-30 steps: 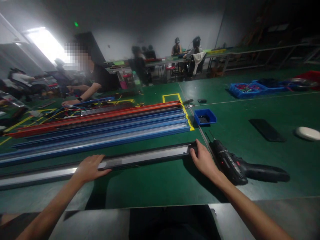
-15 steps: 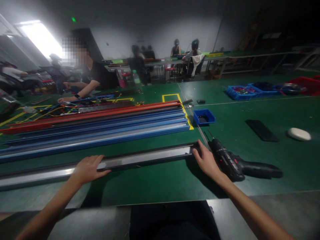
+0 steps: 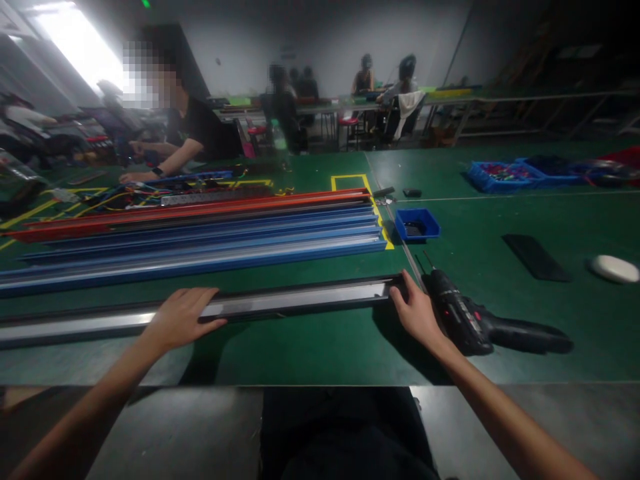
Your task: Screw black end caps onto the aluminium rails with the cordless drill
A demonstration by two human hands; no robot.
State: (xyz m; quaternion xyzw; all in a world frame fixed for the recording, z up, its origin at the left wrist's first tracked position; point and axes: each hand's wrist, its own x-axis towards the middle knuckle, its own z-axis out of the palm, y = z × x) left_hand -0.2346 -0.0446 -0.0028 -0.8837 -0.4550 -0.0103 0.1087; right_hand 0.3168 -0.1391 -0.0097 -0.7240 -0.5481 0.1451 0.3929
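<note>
A long black channel with a silvery inner face (image 3: 300, 298) lies across the green table in front of me. My left hand (image 3: 183, 319) is wrapped over it left of the middle, thumb on the near side. At its right end, my right hand (image 3: 416, 308) grips the tip between thumb and fingers. Beside my right hand a black cordless drill (image 3: 463, 313) rests on its side, its bit pointing away from me. Beyond the black channel lie several blue channels (image 3: 300, 250) and a red channel (image 3: 200, 211).
A small blue bin (image 3: 417, 225) with dark parts stands past the drill. To the right are a black flat object (image 3: 536, 257), a white rounded object (image 3: 615, 269) and a blue tray of small coloured parts (image 3: 503, 177). Across the table a person (image 3: 200, 130) handles wires.
The view has tilted and shifted, so the table items appear slightly higher and farther right. Both hands keep their hold on the black channel.
</note>
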